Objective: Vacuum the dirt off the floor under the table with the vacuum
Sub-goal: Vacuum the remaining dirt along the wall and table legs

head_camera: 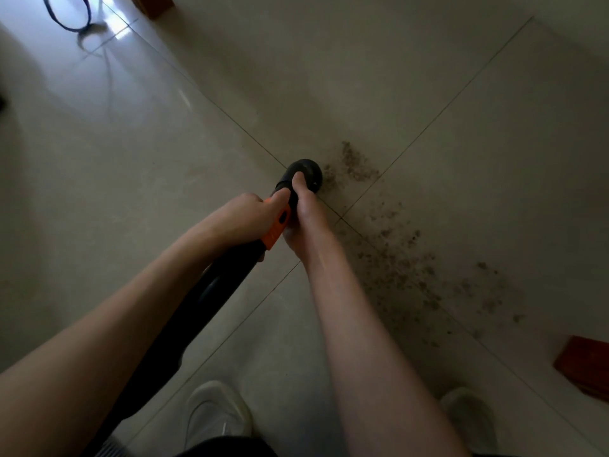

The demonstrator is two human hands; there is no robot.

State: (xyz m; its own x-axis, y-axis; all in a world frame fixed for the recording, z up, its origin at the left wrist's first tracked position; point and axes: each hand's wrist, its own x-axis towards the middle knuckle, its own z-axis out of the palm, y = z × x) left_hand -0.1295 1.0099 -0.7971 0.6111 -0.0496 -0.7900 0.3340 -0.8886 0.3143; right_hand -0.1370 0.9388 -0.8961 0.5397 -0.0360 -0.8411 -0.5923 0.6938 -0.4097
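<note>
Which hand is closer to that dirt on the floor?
The right hand. It grips the vacuum near its nozzle, just beside the dirt. The left hand holds the tube farther back, on the side away from the dirt.

Floor (379, 77): pale beige-grey glossy tiles, thin dark grout lines crossing in an X pattern; bluish-white glare patch at the far left corner
Dirt (395, 258): brown-grey speckles, scattered in a mottled band across the tiles toward the near right
Vacuum (230, 275): black tube, bright orange collar with a small black slot, dark grey-black nozzle end
Cord loop (67, 11) at the far left: dark navy-black
Shoes (214, 413): white, both
Wooden leg (586, 364) at the near right edge: reddish-brown; second reddish-brown piece (151, 4) at the far edge
</note>
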